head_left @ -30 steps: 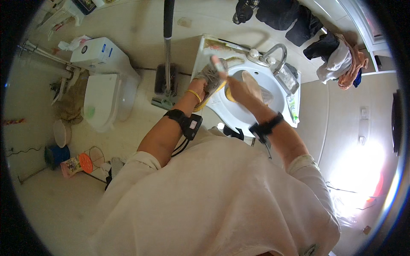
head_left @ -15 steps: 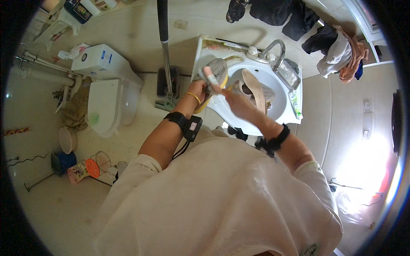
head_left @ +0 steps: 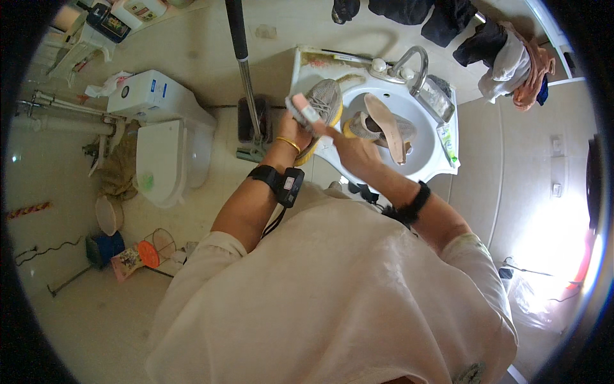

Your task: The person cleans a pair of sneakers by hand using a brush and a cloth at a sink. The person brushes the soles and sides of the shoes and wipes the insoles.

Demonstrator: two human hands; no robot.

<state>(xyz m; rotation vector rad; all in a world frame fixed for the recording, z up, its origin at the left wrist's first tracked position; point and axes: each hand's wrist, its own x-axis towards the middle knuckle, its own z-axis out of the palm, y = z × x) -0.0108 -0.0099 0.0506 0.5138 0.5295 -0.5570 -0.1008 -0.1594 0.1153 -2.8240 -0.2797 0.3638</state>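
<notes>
Shoe (head_left: 327, 97): grey, yellow-soled, over the counter's (head_left: 307, 72) left edge.
Left hand (head_left: 292, 130): closed round the shoe, fingers partly hidden.
Right hand (head_left: 358, 153): curled round a brush (head_left: 308, 112), which overlaps the shoe; contact unclear.
Basin (head_left: 419, 160): insole (head_left: 385, 121) over a second shoe (head_left: 358, 124).
</notes>
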